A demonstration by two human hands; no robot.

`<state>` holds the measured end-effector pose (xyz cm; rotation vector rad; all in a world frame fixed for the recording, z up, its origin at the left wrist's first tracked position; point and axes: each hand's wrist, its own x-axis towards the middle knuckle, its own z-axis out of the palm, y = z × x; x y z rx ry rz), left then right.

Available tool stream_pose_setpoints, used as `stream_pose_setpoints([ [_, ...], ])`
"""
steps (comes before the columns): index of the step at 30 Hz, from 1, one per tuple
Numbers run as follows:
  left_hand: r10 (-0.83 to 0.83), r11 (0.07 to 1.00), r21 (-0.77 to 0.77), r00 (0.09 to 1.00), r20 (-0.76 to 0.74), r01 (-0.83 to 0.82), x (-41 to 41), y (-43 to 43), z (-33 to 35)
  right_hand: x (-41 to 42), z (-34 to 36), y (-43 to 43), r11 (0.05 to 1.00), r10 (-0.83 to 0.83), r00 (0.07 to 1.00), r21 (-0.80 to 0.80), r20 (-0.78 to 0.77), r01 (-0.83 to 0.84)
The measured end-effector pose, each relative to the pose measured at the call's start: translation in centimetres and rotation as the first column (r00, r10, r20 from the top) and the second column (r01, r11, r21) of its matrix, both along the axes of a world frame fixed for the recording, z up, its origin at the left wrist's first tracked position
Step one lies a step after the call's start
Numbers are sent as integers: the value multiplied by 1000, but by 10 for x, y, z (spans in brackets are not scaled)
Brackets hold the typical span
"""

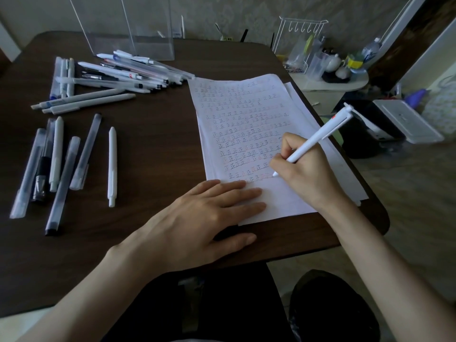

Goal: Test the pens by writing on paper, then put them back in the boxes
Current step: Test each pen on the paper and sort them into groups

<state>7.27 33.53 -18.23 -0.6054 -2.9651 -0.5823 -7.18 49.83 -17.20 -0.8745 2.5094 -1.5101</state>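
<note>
My right hand (304, 172) grips a white click pen (318, 137), its tip touching the sheet of paper (246, 114) near the lowest written row. The paper carries many rows of small marks in black and red. My left hand (209, 215) lies flat, fingers apart, on the paper's lower left corner. A heap of pens (130, 72) lies at the back left, and a looser group of pens (56, 164) sits at the left, with one white pen (112, 166) alone beside it. Two clear plastic boxes (128, 30) stand upright behind the heap.
The dark wooden table (153, 134) ends close to the paper's right edge. Beyond it, lower down, stand a small white side table (330, 87) with a wire rack, cups and a teapot, and a black box with a clear lid (407, 122) on the floor.
</note>
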Motion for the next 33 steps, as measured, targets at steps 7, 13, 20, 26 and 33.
stream_pose_setpoints([
  [7, 95, 991, 100, 990, -101, -85, 3, -3, 5, 4, 6, -1, 994, 67, 998, -86, 16, -65],
  [13, 187, 957, 246, 975, -119, -154, 5, -6, 12, 6, 14, -3, 993, 119, 993, -14, -18, -120],
  [20, 169, 937, 332, 973, -156, -110, 4, -10, 13, 24, 31, -31, 972, 199, 977, -144, 73, -187],
  [26, 261, 923, 341, 943, -206, -180, 19, -42, 22, 26, 43, -78, 959, 283, 956, -47, 74, -280],
  [33, 374, 919, -30, 895, -243, -392, 33, -90, 34, 22, 29, -155, 890, 420, 904, 162, 77, -427],
])
